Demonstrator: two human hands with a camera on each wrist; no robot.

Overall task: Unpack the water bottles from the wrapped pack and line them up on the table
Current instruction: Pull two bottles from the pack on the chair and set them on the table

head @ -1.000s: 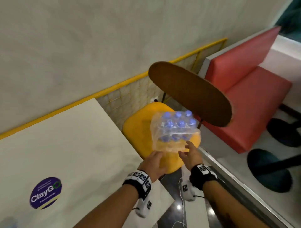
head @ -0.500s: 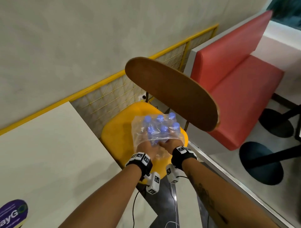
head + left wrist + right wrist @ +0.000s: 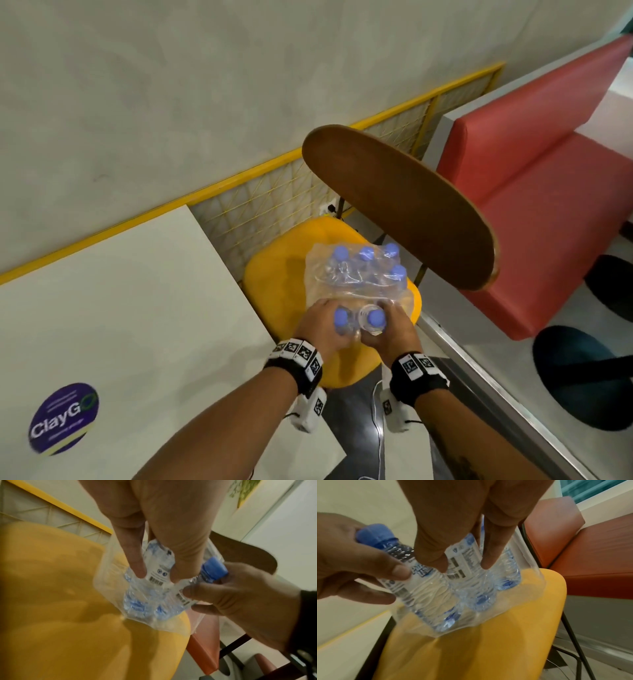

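A clear-wrapped pack of blue-capped water bottles [image 3: 359, 274] lies on the yellow chair seat [image 3: 274, 284]. At its near, open end my left hand [image 3: 325, 329] grips one bottle [image 3: 340, 317] and my right hand [image 3: 397, 329] grips the bottle beside it [image 3: 376, 318]. Both caps stand above the wrap. In the left wrist view my left hand [image 3: 157, 573] pinches a labelled bottle [image 3: 159, 561]. In the right wrist view my right hand [image 3: 464, 565] holds its bottle [image 3: 462, 557] by the label. The bottle bases still sit inside the wrap [image 3: 513, 601].
The white table [image 3: 120, 308] with a purple ClayGo sticker [image 3: 63, 418] is to the left of the chair. The brown chair back [image 3: 394, 205] overhangs the pack's far side. A yellow mesh rail [image 3: 257, 205] runs along the wall. A red bench [image 3: 531, 188] and dark stool bases [image 3: 582, 377] stand at the right.
Both hands went from reaching toward the pack to gripping a bottle each at its near end. The two caps now show between my hands, above the wrap.
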